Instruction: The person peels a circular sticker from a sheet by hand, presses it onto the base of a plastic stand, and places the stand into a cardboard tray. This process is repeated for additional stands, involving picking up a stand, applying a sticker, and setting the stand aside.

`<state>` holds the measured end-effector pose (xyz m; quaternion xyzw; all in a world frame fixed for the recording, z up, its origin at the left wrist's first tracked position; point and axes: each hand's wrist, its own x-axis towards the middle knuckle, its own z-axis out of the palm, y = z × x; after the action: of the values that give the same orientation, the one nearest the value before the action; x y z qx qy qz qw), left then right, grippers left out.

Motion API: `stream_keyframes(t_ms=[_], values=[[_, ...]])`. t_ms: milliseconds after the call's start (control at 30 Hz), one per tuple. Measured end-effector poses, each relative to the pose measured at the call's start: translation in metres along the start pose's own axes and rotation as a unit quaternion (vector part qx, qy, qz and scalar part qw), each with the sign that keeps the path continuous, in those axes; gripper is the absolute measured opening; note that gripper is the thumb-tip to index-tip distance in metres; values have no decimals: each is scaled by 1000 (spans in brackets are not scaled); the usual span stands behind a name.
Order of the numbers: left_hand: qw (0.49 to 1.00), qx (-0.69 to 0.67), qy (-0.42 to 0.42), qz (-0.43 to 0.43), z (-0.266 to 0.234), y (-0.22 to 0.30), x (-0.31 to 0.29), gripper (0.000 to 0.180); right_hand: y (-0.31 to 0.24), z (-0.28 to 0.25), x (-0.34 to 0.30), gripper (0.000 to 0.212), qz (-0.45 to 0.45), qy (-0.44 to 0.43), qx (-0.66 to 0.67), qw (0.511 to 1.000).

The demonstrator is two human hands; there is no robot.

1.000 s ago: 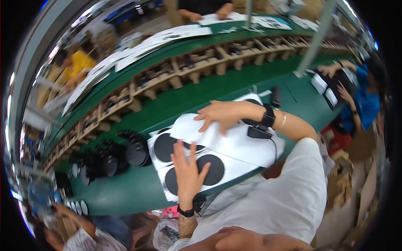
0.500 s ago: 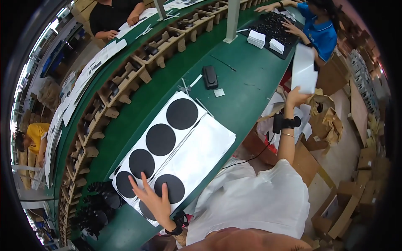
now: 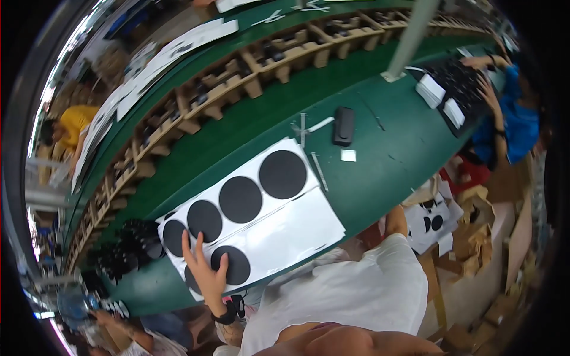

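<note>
My left hand (image 3: 206, 273) lies with fingers spread over the lower left of a stack of white sheets (image 3: 291, 231). Its fingertips touch or hover just above black round stickers; I cannot tell which. One black round sticker (image 3: 282, 174) is at the far right end of a row of several, and another black round sticker (image 3: 231, 265) sits beside my thumb. The near right part of the top sheet is plain white. Of my right arm (image 3: 396, 222) only a short stretch shows below the table edge; the hand itself is hidden.
A black case (image 3: 344, 126), a small white square (image 3: 348, 155) and thin strips lie beyond the stack. Black round parts (image 3: 127, 246) are heaped left. Cardboard trays (image 3: 219, 83) line the conveyor. A co-worker in blue (image 3: 510, 127) handles black pieces. Discarded sheets (image 3: 424, 228) lie below the table.
My right hand, which held a white sheet out to the right, has dropped out of sight, and that sheet is no longer in it. My view has turned; my left hand stays on the stack.
</note>
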<state>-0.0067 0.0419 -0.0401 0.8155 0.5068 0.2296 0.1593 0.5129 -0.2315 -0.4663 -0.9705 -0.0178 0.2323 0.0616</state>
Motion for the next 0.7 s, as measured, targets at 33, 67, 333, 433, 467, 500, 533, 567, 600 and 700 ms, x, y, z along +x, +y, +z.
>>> stream_keyframes(t_ms=[33,67,333,433,467,500,533,567,600,700], values=[[1000,-9,-4,0,0,-3,0,63,3,-5,1,32,-10,-2,-12,1000],[1000,-20,-10,1,-2,-6,-1,62,3,-10,3,31,-29,-3,-26,999],[998,18,-13,50,-10,-20,-9,52,23,-115,-62,16,-141,318,151,925],[999,-14,10,43,-9,-27,-11,45,-78,-199,-254,9,-131,489,381,773],[998,-33,19,49,-10,-28,-12,42,-99,-212,-300,10,-207,454,461,734],[998,-30,19,47,-14,-32,-11,42,-127,-216,-341,11,-280,405,540,683],[995,-72,41,47,-14,-35,-11,39,-159,-217,-387,12,-365,347,534,679],[990,-115,67,43,-15,-37,-13,37,-189,-218,-429,15,-452,283,521,666],[982,-155,97,37,-18,-39,-17,35,-209,-212,-459,12,-526,211,440,696],[984,-112,138,16,-39,-53,-28,31,-266,-187,-539,31,-742,-9,241,625]])
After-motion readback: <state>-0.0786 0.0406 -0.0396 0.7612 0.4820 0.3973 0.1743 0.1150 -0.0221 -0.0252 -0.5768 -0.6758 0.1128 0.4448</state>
